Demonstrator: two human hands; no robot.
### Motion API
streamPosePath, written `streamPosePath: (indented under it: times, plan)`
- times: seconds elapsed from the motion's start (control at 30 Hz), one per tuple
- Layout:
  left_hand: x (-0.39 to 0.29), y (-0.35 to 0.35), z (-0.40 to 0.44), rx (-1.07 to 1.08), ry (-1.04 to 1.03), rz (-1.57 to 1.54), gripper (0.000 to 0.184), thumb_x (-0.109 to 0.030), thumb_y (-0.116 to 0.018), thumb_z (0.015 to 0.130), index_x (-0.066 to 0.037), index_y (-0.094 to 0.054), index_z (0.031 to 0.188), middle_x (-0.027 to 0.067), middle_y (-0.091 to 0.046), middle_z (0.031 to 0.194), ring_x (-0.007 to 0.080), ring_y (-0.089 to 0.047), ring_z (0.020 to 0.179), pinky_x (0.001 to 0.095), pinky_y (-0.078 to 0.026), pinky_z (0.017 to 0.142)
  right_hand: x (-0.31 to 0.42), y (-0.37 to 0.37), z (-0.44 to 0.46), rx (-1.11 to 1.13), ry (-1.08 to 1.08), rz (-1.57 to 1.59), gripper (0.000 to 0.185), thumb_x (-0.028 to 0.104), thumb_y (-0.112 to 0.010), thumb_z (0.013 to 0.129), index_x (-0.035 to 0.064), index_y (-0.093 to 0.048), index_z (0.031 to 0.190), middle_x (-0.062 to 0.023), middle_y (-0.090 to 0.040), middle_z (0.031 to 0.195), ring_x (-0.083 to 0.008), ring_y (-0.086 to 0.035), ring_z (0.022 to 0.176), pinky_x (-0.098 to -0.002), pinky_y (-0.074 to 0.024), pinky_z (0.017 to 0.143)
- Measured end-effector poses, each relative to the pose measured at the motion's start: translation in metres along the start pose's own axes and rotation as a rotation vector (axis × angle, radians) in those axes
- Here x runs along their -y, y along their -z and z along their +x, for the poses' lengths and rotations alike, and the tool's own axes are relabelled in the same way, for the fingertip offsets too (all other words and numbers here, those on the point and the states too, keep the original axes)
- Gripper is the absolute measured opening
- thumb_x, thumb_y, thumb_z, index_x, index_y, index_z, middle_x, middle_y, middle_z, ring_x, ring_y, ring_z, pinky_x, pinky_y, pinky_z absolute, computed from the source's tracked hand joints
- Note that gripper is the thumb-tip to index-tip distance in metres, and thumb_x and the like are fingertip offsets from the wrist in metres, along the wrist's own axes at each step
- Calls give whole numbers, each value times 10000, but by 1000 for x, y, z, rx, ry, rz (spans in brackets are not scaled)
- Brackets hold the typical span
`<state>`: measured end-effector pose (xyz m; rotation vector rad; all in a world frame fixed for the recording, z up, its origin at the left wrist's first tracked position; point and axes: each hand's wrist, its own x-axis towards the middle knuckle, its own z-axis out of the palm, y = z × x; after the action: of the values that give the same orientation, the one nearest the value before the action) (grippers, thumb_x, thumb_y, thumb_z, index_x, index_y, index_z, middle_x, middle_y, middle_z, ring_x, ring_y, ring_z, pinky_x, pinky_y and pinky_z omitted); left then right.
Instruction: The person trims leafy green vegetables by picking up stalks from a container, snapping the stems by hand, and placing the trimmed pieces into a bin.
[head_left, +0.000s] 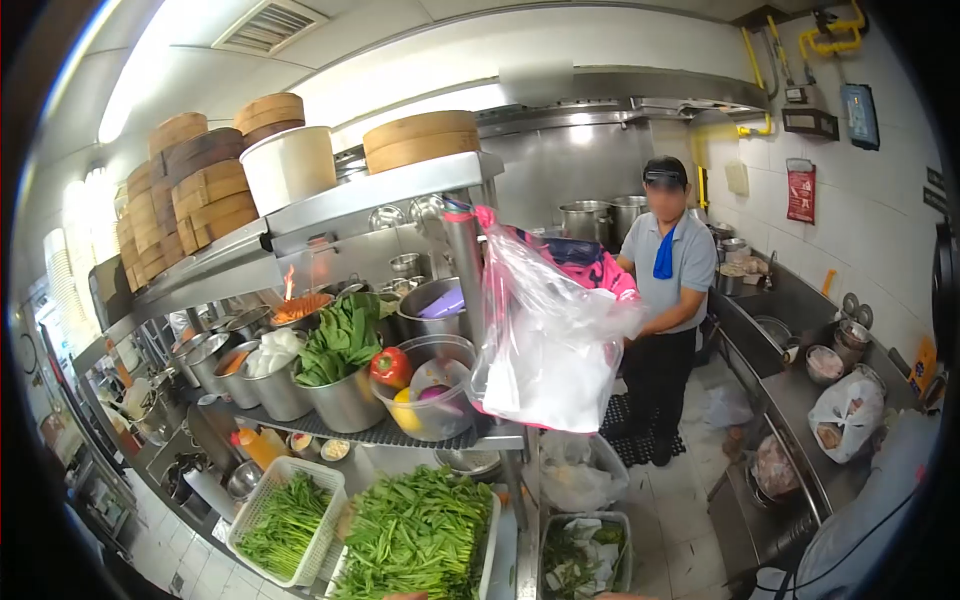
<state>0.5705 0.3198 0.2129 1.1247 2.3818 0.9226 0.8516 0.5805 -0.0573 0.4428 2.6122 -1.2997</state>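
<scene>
At the bottom edge of the head view, a sliver of my left hand (405,596) shows just below a white tray (490,530) heaped with leafy greens (420,530). My right hand (625,597) barely enters the frame under a bin of vegetable scraps (585,555). The fingers of both hands are out of sight, and so is anything they may hold. Left of the leafy greens stands a white basket (335,480) of long-stemmed greens (290,525).
Clear plastic bags (545,340) hang from the shelf post. A co-worker (665,270) stands in the aisle behind them. Steel pots (345,400) of vegetables line the shelf, with bamboo steamers (215,195) above. A steel counter (800,400) with bowls runs along the right.
</scene>
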Motion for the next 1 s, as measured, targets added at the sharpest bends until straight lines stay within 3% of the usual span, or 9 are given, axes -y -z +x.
streamPosePath:
  times: [0.07, 0.13, 0.2, 0.27, 0.33, 0.5, 0.6, 0.77, 1.0]
  plan:
    - [35, -25, 14, -178, -381, 394, 376, -147, -637, 902, -83, -614, 1272, 184, -632, 1213, 348, -630, 1053, 447, -510, 897, 22, 17, 3, -130, 115, 14, 314, 195, -565, 950, 37, -644, 1208, -154, -694, 1127, -300, -644, 1035, -429, -503, 890]
    - [45, -32, 23, 62, -179, 368, 466, -161, -656, 851, -109, -588, 1309, 196, -543, 1332, 390, -530, 1182, 473, -435, 1004, 87, 51, -1, -225, 174, 101, 272, 206, -596, 945, 23, -668, 1132, -135, -710, 1049, -275, -650, 966, -412, -509, 848]
    - [38, -28, 39, 231, 35, 359, 446, -200, -665, 868, -124, -596, 1302, 204, -495, 1407, 392, -504, 1244, 460, -424, 1033, 112, 83, 10, -226, 240, 138, 347, 180, -652, 942, 104, -636, 1280, -145, -698, 1153, -230, -693, 995, -351, -544, 870]
    - [61, -33, 54, 12, -338, 424, 251, -233, -642, 885, -73, -683, 1074, 169, -659, 1030, 349, -634, 942, 425, -519, 824, 144, 107, 24, -422, 406, 31, 299, 155, -689, 899, 121, -692, 1196, -146, -725, 1051, -226, -714, 897, -346, -561, 794]
    - [62, -27, 64, -27, -406, 349, 171, -229, -653, 876, -83, -698, 953, 137, -637, 889, 345, -620, 875, 436, -503, 748, 173, 126, 38, -524, 476, 122, 214, 119, -682, 885, 67, -727, 1088, -136, -735, 999, -230, -700, 745, -321, -558, 696]
    - [32, 5, 70, -121, -261, 130, 139, -125, -687, 862, -68, -706, 988, 133, -676, 943, 331, -643, 914, 404, -517, 807, 223, 151, 69, -417, 392, 33, 216, 106, -701, 854, 60, -734, 1063, -132, -684, 818, -279, -642, 655, -354, -518, 618]
    - [31, 17, 77, -171, -268, 85, 152, -112, -684, 868, -62, -709, 1009, 125, -688, 962, 323, -648, 925, 399, -518, 815, 231, 133, 104, -379, 524, -14, 211, 146, -693, 863, 72, -740, 1055, -119, -682, 833, -303, -640, 693, -386, -520, 649]
    - [41, 22, 73, -202, -290, 110, 188, -94, -693, 861, -74, -710, 1048, 120, -696, 1002, 323, -648, 942, 394, -511, 843, 265, 98, 138, -267, 410, -355, 228, 240, -723, 831, 107, -742, 1016, -66, -699, 948, -295, -688, 849, -412, -555, 730]
    - [41, 33, 63, -217, -293, 29, 240, -111, -711, 854, -62, -698, 1089, 124, -686, 1066, 303, -632, 1018, 379, -503, 894, 279, 107, 144, -453, 538, -253, 111, 170, -715, 834, 104, -704, 922, -56, -656, 903, -298, -676, 746, -405, -548, 641]
